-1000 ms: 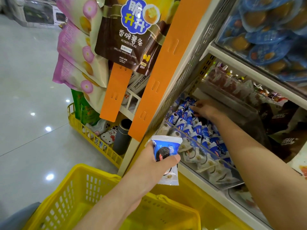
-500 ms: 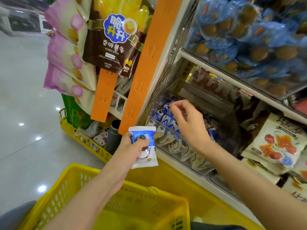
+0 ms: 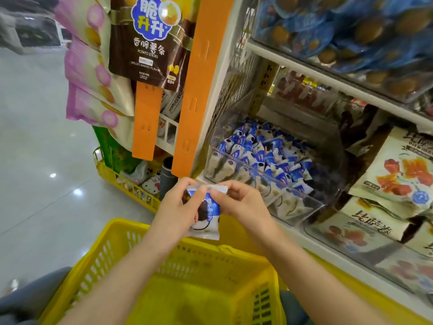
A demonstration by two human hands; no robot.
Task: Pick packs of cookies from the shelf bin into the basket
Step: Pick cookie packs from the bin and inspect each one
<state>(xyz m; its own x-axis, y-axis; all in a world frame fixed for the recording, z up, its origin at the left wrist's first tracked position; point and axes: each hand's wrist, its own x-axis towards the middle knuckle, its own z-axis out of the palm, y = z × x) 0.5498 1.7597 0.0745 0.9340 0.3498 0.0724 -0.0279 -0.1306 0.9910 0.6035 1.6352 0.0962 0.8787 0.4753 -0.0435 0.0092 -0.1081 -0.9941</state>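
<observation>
- Head view: we look down along two bare forearms at a shop shelf. A yellow basket (image 3: 112, 233) sits below us, close to our body.
- The left hand (image 3: 174, 212) and right hand (image 3: 243, 207) meet just above the basket's far rim. Between them they hold one blue-and-white cookie pack (image 3: 207, 221).
- The left hand's grip is wrapped round the left side of the pack. The right hand's grip pinches the pack's crimped top edge with the fingertips.
- We cannot tell whether a second pack is tucked behind the first.
- The shelf bin (image 3: 293, 198) has clear walls and stands just beyond the hands, up and to the right. It is heaped with many similar packs of cookies (image 3: 264, 156).
- No pack shows on the part of the basket floor that we can see. The forearms hide some of it.
- We judge the task to be at an early stage. One pack is out of the bin but not yet in the basket. It still has to be lowered and let go, and most of the picking lies ahead.
- To the left, a brown potato sticks bag (image 3: 150, 38) hangs beside an orange strip (image 3: 199, 90).
</observation>
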